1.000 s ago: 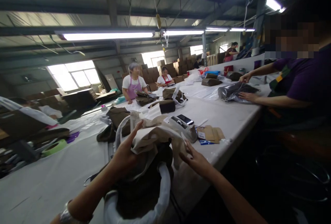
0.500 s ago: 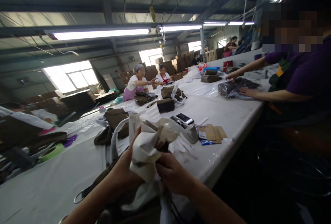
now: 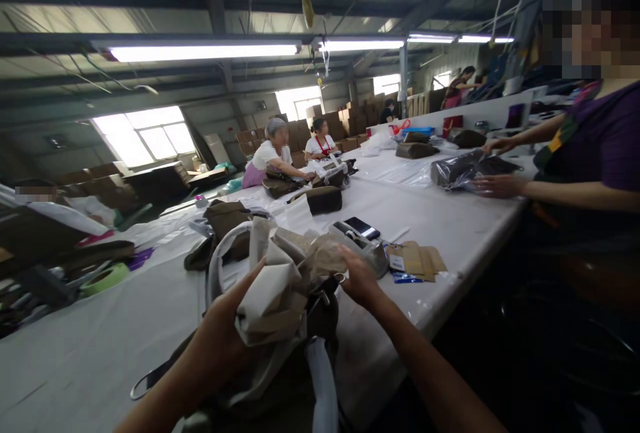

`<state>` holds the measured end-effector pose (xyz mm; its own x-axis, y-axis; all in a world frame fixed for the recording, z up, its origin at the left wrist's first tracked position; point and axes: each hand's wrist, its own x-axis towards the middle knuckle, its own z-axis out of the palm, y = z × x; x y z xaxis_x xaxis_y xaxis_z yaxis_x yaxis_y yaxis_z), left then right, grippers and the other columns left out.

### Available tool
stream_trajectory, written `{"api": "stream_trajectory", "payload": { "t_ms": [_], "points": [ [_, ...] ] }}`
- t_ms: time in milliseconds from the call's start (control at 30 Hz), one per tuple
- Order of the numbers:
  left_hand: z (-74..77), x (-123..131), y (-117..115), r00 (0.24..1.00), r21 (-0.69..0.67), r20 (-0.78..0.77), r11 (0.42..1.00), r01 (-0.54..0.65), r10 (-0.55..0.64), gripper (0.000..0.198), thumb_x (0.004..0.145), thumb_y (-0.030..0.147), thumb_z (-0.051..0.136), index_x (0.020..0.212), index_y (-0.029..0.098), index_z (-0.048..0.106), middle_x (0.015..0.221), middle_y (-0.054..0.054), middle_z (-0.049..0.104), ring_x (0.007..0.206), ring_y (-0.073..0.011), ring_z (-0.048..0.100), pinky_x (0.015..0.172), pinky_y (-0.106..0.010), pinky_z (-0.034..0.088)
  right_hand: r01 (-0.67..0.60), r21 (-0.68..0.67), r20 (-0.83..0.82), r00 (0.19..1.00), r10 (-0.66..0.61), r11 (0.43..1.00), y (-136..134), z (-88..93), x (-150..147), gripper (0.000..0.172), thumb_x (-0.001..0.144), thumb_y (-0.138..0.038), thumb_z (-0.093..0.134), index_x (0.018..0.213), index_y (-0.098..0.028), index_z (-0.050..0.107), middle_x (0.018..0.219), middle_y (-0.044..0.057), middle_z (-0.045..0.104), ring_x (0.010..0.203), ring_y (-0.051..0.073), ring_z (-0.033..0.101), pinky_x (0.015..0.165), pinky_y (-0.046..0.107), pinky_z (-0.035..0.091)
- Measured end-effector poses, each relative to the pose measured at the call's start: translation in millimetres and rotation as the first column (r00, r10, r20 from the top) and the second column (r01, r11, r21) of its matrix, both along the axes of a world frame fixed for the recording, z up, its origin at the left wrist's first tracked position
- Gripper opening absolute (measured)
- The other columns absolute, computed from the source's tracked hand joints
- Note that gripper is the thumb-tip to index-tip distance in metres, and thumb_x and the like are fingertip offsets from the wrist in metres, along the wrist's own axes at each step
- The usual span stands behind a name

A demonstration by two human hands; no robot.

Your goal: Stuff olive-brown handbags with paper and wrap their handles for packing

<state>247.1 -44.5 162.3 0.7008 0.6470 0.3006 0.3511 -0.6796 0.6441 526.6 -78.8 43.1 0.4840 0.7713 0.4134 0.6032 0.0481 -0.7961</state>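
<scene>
A dark brown bag (image 3: 320, 316) with white straps (image 3: 320, 386) lies at the near edge of the long white table (image 3: 100, 346). A wad of crumpled beige stuffing paper (image 3: 280, 280) sticks out of its top. My left hand (image 3: 227, 333) is closed around the left side of the paper wad. My right hand (image 3: 357, 280) grips the right end of the paper, near a metal ring on the bag. Both forearms reach in from the bottom.
A tape dispenser (image 3: 365, 246) with a phone (image 3: 363, 228) on it and brown card tags (image 3: 417, 260) lie just beyond my right hand. More brown bags (image 3: 323, 200) lie along the table. A person in purple (image 3: 590, 153) handles a plastic-wrapped bag (image 3: 465, 168) at right. Other workers stand at the far end.
My right hand has moved from the bag's front to the right end of the paper, stretching the wad out sideways. My left hand kept its hold and drew slightly nearer.
</scene>
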Motion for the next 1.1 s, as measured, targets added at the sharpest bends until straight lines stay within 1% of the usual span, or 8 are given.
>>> {"api": "stream_trajectory", "payload": {
  "t_ms": [100,200,267,367,500,767,900,1100],
  "points": [
    [-2.3,-4.7,0.1,0.999,0.062,-0.015,0.998,-0.031,0.032,0.081,0.080,0.044,0.069,0.151,0.015,0.041,0.129,-0.015,0.068,0.111,-0.0340,0.069,0.102,-0.046,0.052,0.031,-0.023,-0.044,0.999,-0.032,0.999,1.8,11.0,2.2,0.028,0.079,-0.016,0.054,0.096,-0.014,0.075,0.088,0.011,0.076,0.092,0.028,0.071,0.091,0.041,0.052],
    [-2.2,-2.9,0.3,0.998,0.140,-0.035,0.989,-0.052,0.057,0.088,0.079,0.043,0.068,0.155,0.016,0.033,0.136,-0.016,0.064,0.117,-0.0352,0.066,0.104,-0.050,0.050,0.033,0.034,-0.088,0.996,-0.030,0.999,-15.2,41.4,-18.5,0.036,0.079,-0.015,0.049,0.108,-0.017,0.071,0.092,0.006,0.075,0.087,0.023,0.069,0.083,0.032,0.052],
    [-3.2,2.8,0.0,0.998,0.187,-0.035,0.982,-0.041,0.049,0.100,0.075,0.043,0.073,0.158,0.017,0.024,0.142,-0.017,0.058,0.123,-0.0358,0.062,0.105,-0.049,0.050,-0.189,0.117,-0.126,0.971,0.203,0.975,-28.9,62.8,-42.8,0.038,0.078,-0.013,0.053,0.111,-0.019,0.071,0.095,0.002,0.074,0.088,0.019,0.068,0.080,0.026,0.051],
    [-7.8,12.2,-2.4,0.999,0.252,0.028,0.967,-0.028,0.021,0.112,0.067,0.044,0.078,0.158,0.015,0.019,0.149,-0.020,0.051,0.127,-0.0369,0.059,0.105,-0.047,0.050,-0.586,0.194,-0.157,0.773,0.615,0.787,-43.5,83.9,-76.2,0.033,0.079,-0.013,0.057,0.108,-0.016,0.072,0.093,0.001,0.074,0.091,0.020,0.067,0.076,0.024,0.051],
    [-10.0,12.5,-7.2,0.992,0.244,0.115,0.967,-0.076,0.049,0.085,0.071,0.043,0.075,0.147,0.018,0.044,0.136,-0.015,0.063,0.117,-0.0335,0.066,0.098,-0.039,0.055,-0.712,0.141,-0.118,0.677,0.726,0.688,-52.3,88.7,-86.3,0.026,0.080,-0.009,0.059,0.101,-0.013,0.074,0.091,0.002,0.075,0.083,0.019,0.068,0.073,0.024,0.052],
    [2.0,-13.5,1.0,0.943,-0.004,0.208,0.964,-0.265,0.260,0.059,0.072,0.049,0.077,0.118,0.015,0.063,0.104,-0.010,0.076,0.088,-0.0290,0.074,0.075,-0.032,0.061,-0.194,0.133,0.198,0.966,0.166,0.972,-54.4,53.6,-82.8,0.036,0.087,-0.031,0.069,0.121,-0.020,0.066,0.129,0.011,0.065,0.132,0.030,0.048,0.112,0.050,0.040],
    [0.0,-24.6,1.5,0.982,0.137,0.120,0.977,-0.163,0.147,0.076,0.074,0.043,0.074,0.142,0.017,0.050,0.131,-0.014,0.067,0.114,-0.0348,0.067,0.096,-0.041,0.057,-0.033,-0.010,0.223,0.974,0.034,0.999,-51.0,38.7,-89.4,0.055,0.082,-0.039,0.073,0.131,-0.019,0.059,0.136,0.016,0.058,0.129,0.035,0.050,0.104,0.053,0.047],
    [6.2,-30.7,-1.2,0.966,0.401,-0.259,0.910,0.104,0.004,0.082,0.072,0.016,0.065,0.150,0.026,0.044,0.152,-0.009,0.051,0.136,-0.0313,0.051,0.110,-0.038,0.047,0.037,-0.114,0.187,0.982,-0.015,0.993,-53.0,29.6,-82.5,0.097,0.078,-0.033,0.072,0.159,-0.034,0.019,0.167,0.015,0.011,0.143,0.042,0.038,0.101,0.054,0.048]
  ]
}}
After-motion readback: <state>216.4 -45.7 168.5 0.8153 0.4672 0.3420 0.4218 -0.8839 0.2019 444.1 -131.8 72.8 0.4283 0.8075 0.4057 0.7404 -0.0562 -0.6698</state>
